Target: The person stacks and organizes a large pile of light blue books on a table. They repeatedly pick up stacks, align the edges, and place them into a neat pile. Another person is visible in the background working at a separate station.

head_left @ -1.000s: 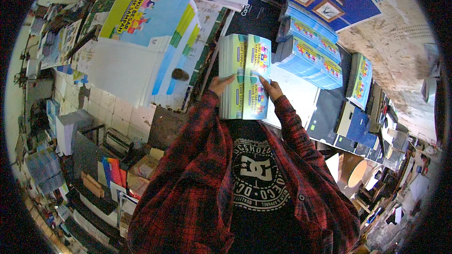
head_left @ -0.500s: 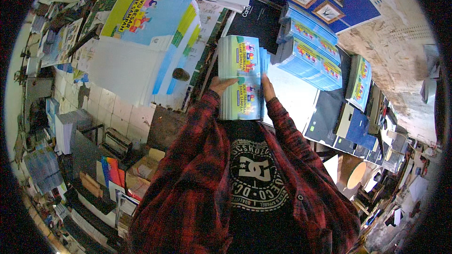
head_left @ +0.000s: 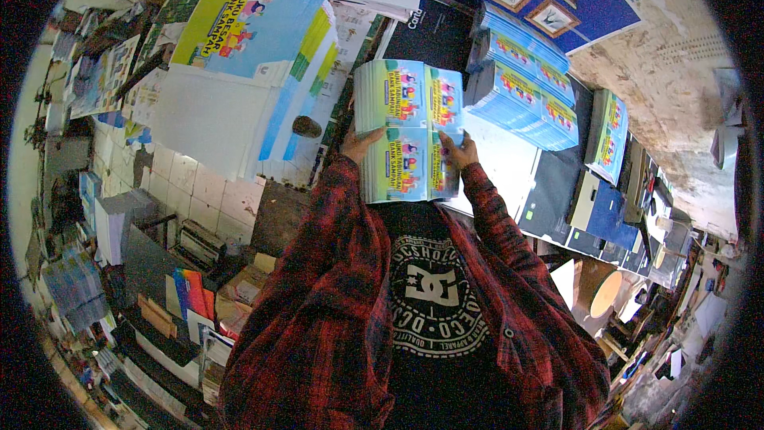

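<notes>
While a pile of printed covers (head_left: 398,103) lies directly in front of the chest, the two hands frame it from opposite sides, so neither is clearly nearer: the left hand (head_left: 362,145) touches its left edge, the right hand (head_left: 459,151) its right. The pile's long axis runs away from the body, with two blue-and-yellow cover pictures end to end along it, and both hands meet it roughly halfway along, near the seam between those pictures. Its left edge shows many layered sheet edges, while a narrower strip of covers (head_left: 443,99) shows along the right side, beside the wider column. The left thumb lies over the left edge and appears to pinch it, though the fingers beneath are hidden. The right thumb reaches onto the strip, its fingers curled at the outer edge in what looks like a grip; how far they reach underneath I cannot tell. Beyond the right hand lies a white surface (head_left: 497,163), with blocks of stacked booklets (head_left: 525,99) farther off.
</notes>
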The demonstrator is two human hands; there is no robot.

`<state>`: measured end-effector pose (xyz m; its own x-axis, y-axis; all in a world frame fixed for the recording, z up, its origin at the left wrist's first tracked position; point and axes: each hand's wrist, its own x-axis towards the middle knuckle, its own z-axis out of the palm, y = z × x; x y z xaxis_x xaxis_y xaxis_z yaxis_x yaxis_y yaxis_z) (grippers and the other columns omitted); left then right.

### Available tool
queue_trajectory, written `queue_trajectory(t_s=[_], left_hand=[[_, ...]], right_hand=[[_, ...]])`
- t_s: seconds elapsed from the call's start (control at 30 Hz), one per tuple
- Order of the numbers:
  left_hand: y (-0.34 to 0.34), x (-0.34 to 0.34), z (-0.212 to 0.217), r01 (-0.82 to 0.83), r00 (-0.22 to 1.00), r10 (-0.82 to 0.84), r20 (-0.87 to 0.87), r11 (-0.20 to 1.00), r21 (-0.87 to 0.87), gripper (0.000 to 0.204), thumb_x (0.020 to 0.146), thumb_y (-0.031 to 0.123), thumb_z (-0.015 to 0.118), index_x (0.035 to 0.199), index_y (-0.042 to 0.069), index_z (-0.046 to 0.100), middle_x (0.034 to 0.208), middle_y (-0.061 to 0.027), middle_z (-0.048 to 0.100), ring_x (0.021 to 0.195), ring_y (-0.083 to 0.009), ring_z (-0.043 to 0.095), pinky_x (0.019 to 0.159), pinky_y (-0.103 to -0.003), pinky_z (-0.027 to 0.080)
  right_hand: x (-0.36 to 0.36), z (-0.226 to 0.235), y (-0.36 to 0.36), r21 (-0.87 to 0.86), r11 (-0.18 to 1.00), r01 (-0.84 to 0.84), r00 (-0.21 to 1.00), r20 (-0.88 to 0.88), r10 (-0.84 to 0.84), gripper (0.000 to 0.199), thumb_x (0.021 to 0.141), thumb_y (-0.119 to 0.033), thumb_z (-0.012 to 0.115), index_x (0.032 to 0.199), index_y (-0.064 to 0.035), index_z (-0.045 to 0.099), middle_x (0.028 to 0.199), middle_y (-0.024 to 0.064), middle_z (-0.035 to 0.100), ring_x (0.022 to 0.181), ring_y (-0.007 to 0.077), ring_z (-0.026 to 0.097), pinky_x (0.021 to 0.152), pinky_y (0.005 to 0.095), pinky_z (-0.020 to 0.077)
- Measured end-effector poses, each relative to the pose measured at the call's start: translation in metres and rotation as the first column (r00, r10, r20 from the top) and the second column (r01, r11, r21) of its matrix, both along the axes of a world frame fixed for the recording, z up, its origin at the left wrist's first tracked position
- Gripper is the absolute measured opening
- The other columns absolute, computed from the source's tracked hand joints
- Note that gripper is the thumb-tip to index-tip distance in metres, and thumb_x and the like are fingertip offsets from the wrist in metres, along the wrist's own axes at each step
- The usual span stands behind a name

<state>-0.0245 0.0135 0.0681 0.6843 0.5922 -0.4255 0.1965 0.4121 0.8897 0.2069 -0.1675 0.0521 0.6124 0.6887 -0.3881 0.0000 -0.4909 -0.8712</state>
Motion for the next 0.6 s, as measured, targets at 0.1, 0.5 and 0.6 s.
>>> queue_trajectory(t_s=[0.1, 0.5, 0.6], left_hand=[[0.009, -0.02, -0.02, 0.018, 0.996, -0.017, 0.088, 1.0, -0.019, 0.047, 0.078, 0.035, 0.071, 0.111, 0.002, 0.064, 0.107, -0.0091, 0.066, 0.096, -0.0194, 0.062, 0.086, -0.033, 0.048], [-0.007, 0.006, -0.056, -0.098, 0.989, 0.088, -0.121, 0.992, -0.083, 0.079, 0.065, 0.05, 0.079, 0.119, -0.003, 0.055, 0.113, -0.0148, 0.062, 0.103, -0.0253, 0.06, 0.093, -0.035, 0.046], [-0.005, 0.0, -0.057, -0.102, 0.991, 0.101, -0.086, 0.995, -0.008, 0.081, 0.066, 0.05, 0.079, 0.121, -0.004, 0.052, 0.116, -0.0153, 0.061, 0.104, -0.0253, 0.06, 0.093, -0.035, 0.046]], right_hand=[[-0.012, -0.012, -0.007, -0.375, 0.919, 0.122, 0.633, 0.743, 0.219, 0.066, 0.078, -0.029, 0.072, 0.132, -0.0035, 0.043, 0.125, 0.0259, 0.051, 0.115, 0.0377, 0.051, 0.096, 0.0427, 0.0418], [-0.036, 0.023, 0.035, -0.106, 0.982, -0.154, 0.978, 0.124, 0.167, 0.084, 0.078, -0.042, 0.072, 0.127, 0.0159, 0.036, 0.109, 0.0267, 0.058, 0.104, 0.0294, 0.058, 0.092, 0.0367, 0.0452], [-0.032, 0.049, 0.031, 0.075, 0.982, -0.175, 0.979, -0.09, 0.181, 0.089, 0.077, -0.041, 0.074, 0.131, 0.016, 0.033, 0.08, 0.0126, 0.068, 0.08, 0.0168, 0.064, 0.081, 0.027, 0.0487]])
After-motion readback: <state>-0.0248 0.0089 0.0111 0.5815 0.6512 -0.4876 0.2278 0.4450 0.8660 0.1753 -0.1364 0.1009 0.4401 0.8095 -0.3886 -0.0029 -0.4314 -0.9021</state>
